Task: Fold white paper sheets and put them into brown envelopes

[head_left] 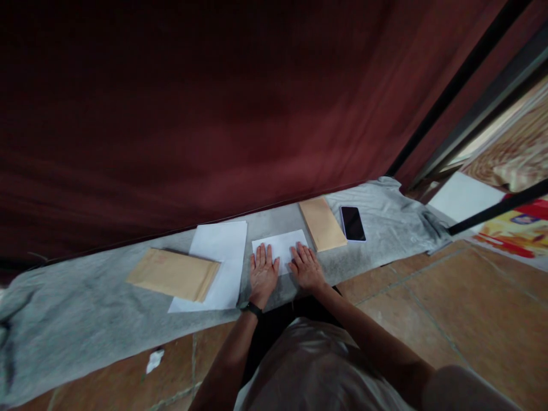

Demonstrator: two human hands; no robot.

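A white sheet of paper (280,242), perhaps folded, lies on the grey cloth in front of me. My left hand (263,275) rests flat on its left part, fingers stretched out. On its right part my right hand (306,267) lies flat too, fingers a little apart. Just beyond the right hand is a brown envelope (323,224). To the left are larger white sheets (222,242), partly covered by a stack of brown envelopes (173,274). The hands hide the near part of the paper between them.
A phone (353,224) with a dark screen lies right of the single envelope. Grey cloth (68,314) covers the long, narrow surface. Behind it hangs a dark red curtain (240,125). A crumpled white scrap (154,361) is on the tiled floor (432,302). A box (466,197) stands at the right.
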